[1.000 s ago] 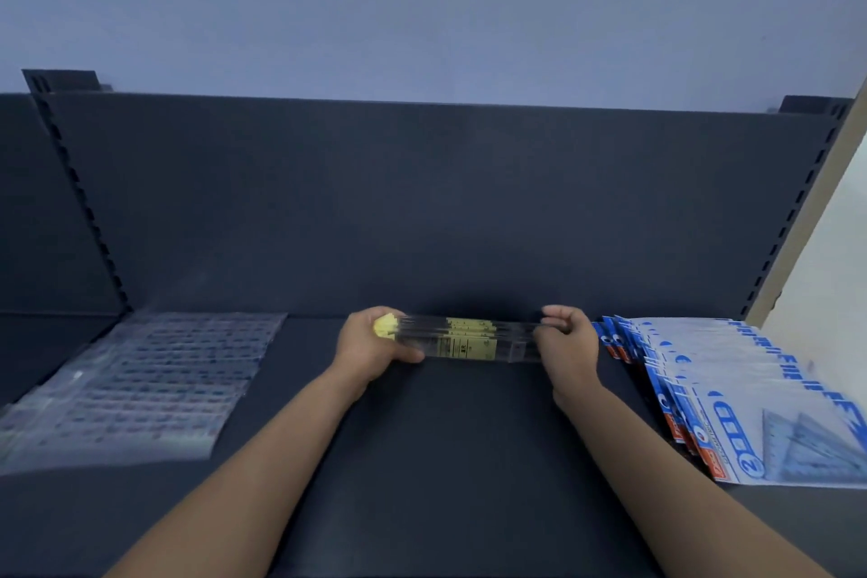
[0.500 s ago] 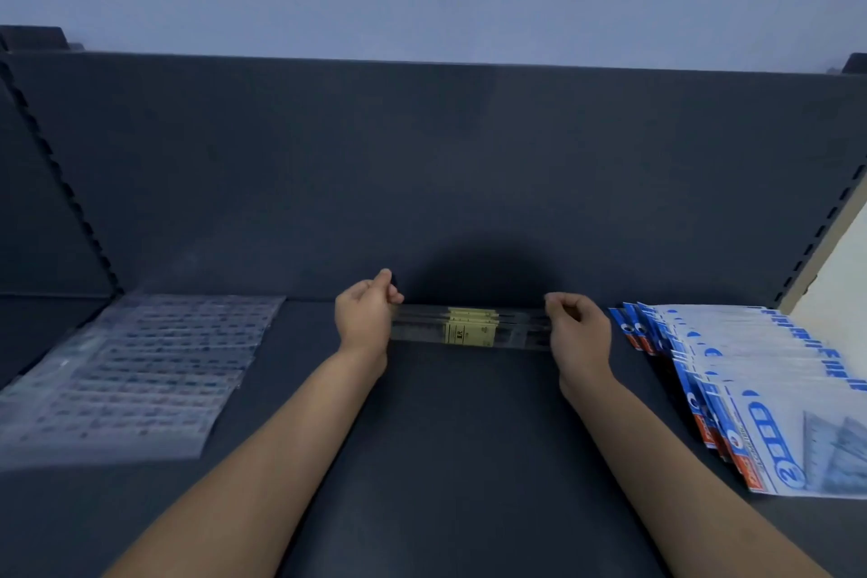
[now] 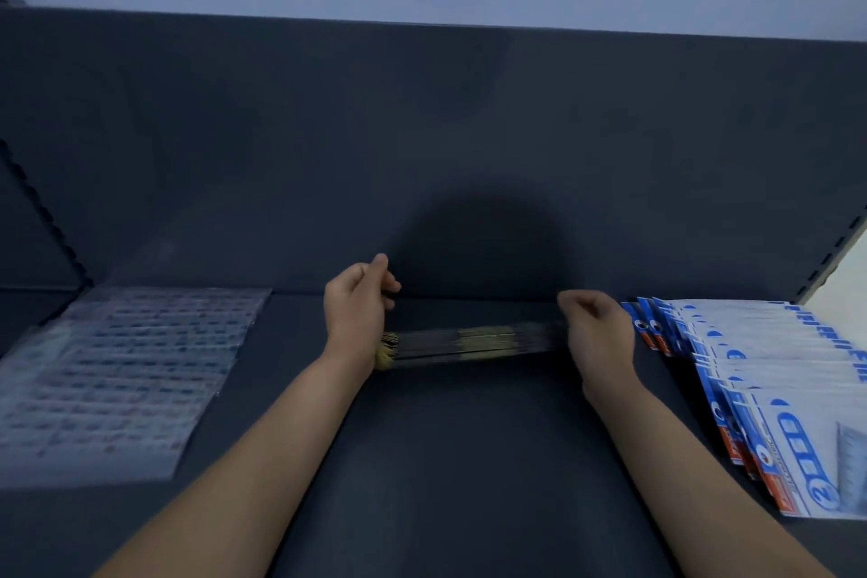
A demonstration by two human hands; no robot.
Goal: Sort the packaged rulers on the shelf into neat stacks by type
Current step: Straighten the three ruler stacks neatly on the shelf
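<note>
Left hand (image 3: 359, 307), right hand (image 3: 597, 326) — flanking rulers (image 3: 474, 341)

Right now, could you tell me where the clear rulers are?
The clear rulers lie centrally in the head view, between the left hand and right hand, left of the blue-and-white packs.

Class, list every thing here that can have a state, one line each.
Rulers: stacked, lying flat between the grips.
Left grip: fingers curled, at rulers' left end.
Right grip: fingers curled, covering rulers' right end.
Blue packs: fanned, overlapping.
Clear packs: flat pile.
</note>
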